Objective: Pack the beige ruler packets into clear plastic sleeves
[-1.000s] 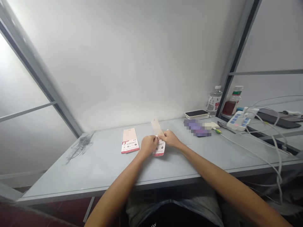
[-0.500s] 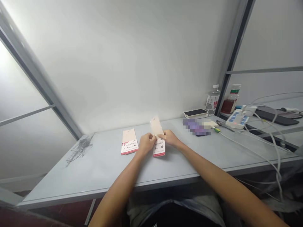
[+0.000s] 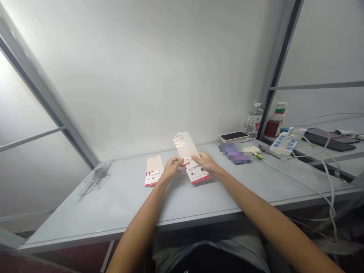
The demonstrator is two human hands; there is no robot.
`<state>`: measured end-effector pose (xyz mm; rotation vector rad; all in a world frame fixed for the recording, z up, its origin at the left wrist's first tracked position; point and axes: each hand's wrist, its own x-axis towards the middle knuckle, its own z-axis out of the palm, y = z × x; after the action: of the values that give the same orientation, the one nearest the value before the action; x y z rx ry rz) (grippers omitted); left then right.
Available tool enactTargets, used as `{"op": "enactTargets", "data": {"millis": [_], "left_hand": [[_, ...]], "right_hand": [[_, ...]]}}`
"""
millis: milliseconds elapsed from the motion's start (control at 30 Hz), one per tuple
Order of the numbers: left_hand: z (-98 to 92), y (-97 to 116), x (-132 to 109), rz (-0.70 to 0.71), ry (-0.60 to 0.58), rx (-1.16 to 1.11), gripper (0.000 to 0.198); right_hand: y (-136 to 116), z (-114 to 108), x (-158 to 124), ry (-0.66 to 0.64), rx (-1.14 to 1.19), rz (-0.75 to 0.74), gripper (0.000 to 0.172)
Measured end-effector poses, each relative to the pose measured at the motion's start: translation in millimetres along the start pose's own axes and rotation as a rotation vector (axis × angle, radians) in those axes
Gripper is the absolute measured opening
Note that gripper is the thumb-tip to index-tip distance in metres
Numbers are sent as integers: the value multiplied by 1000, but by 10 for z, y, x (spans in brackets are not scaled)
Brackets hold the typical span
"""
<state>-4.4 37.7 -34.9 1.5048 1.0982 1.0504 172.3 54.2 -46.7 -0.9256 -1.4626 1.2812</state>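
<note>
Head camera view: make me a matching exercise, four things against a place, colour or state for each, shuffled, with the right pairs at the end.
1. Held packet
2. Lying packets
3. Power strip
4. Jar with the green band

A. White, with blue patches
B. Tilted, in the right hand
C. Dark red contents
D. On the table, left of both hands

Right pairs: 1-B, 2-D, 3-A, 4-C

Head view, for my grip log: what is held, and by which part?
The right hand holds the packet by its right edge, about midway along its length. Whether the left hand touches it cannot be told.
</note>
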Motion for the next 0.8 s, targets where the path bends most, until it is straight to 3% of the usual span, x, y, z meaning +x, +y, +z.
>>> {"op": "enactTargets", "data": {"millis": [167,333,433,500,567,700,800], "left_hand": [[-35,15,14,57,52,-64,32],[-242,94,28,26,193,-7,25],[-512,134,6,-79,239,241,23],[-703,120,-17,-249,265,550,22],[-855,69,-38,-340,290,650,18],[-1004,-70,-64,-479,385,790,15],[-1035,-113,-75,-487,448,835,16]], "right_hand": [[-11,2,13,15,-9,-19,33],[-23,-175,65,169,-115,-21,30],[2,-339,90,296,-336,5,32],[41,-433,103,349,-513,63,33],[94,-499,114,381,-650,139,37],[187,-551,117,444,-888,249,44],[199,-569,97,454,-1002,278,45]]}}
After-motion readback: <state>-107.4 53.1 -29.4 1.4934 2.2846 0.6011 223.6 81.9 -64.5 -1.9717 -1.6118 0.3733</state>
